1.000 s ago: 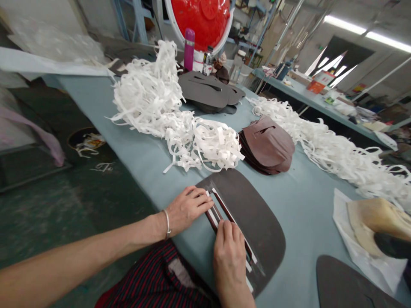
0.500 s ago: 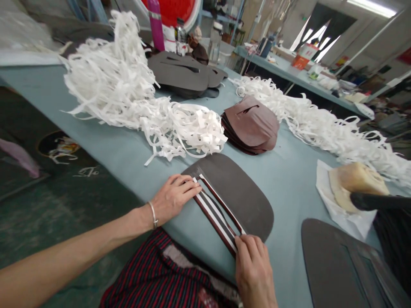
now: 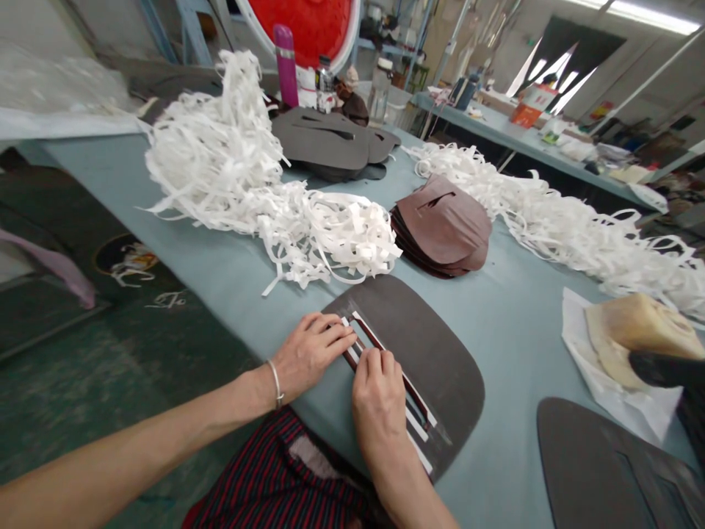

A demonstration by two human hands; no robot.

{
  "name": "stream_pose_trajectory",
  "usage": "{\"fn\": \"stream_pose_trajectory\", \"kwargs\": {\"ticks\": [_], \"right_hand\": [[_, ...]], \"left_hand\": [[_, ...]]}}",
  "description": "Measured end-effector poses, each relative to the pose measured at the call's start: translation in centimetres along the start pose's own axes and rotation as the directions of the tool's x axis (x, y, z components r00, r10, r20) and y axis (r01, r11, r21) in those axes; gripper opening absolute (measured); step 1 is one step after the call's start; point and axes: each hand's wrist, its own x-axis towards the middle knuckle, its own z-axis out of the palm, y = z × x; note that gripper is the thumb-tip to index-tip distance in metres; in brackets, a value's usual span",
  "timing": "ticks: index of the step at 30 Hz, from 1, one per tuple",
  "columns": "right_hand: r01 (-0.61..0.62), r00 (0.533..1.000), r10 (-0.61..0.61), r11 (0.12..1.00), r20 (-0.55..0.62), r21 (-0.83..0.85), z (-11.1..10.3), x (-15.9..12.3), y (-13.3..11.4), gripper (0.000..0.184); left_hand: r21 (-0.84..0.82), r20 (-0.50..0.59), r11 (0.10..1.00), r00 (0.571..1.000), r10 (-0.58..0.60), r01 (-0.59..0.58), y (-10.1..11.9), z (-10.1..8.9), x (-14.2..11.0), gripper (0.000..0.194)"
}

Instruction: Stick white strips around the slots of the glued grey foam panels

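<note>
A dark grey rounded panel (image 3: pixel 432 345) lies on the table in front of me, with a long slot edged in maroon and lined by white strips (image 3: pixel 418 422). At the slot's far left end, my left hand (image 3: pixel 316 349) rests with its fingers laid flat over the strip ends. Close beside it, my right hand (image 3: pixel 380 397) is closed, its fingers curled down onto the maroon edging (image 3: pixel 416 397) around the slot's middle. My right fingertips and the part of the edging beneath them are hidden.
A heap of white strips (image 3: pixel 220 162) covers the table's far left, with more white strips (image 3: pixel 595 235) along the back right. Brown leather pieces (image 3: pixel 443 224) are stacked beyond the panel. At right are a yellowish roll (image 3: pixel 644 334) on paper and another slotted panel (image 3: pixel 600 463).
My right hand has moved up along the slot from its near end to its middle, close to my left hand. The slot's near end now shows. My left hand stays at the far end.
</note>
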Motion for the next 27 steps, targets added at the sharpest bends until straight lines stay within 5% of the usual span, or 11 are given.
{"fn": "stream_pose_trajectory", "kwargs": {"ticks": [27], "right_hand": [[-0.047, 0.998, 0.046, 0.998, 0.031, 0.035, -3.6, -11.5, 4.7, 0.032]], "left_hand": [[0.034, 0.023, 0.998, 0.998, 0.051, -0.051, -0.2, 0.4, -0.2, 0.039]]}}
